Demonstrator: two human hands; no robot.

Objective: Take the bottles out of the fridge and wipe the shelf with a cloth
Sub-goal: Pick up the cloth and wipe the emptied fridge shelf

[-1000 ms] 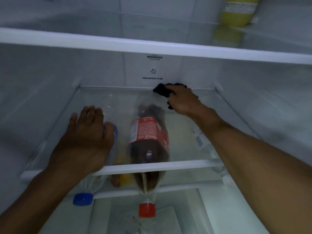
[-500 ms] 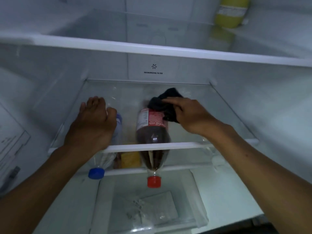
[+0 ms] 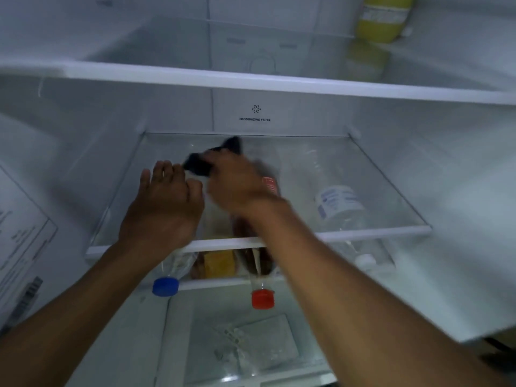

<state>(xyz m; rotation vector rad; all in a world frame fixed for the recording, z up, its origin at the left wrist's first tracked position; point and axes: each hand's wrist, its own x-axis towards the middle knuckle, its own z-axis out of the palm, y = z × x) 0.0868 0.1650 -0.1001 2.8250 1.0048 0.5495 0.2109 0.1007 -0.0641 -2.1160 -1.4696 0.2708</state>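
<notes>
Head view shows our right hand (image 3: pixel 234 185), clenched on the dark cloth (image 3: pixel 208 160), now swept from the shelf's (image 3: pixel 391 191) back right to mid-left beside our flat, released left hand (image 3: pixel 164 208), so wiping is underway. We count three bottles below the glass: blue-capped (image 3: pixel 165 286), red-capped (image 3: pixel 262 298), clear (image 3: pixel 339 205).

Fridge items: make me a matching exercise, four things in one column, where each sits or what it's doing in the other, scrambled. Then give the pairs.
1. black cloth
2. blue-capped bottle
3. red-capped bottle
4. yellow container

A. stands on the shelf above
B. lies under the glass shelf, below the left hand
C. gripped in the right hand
D. lies under the glass, below the right wrist

Pairs: 1-C, 2-B, 3-D, 4-A
</notes>
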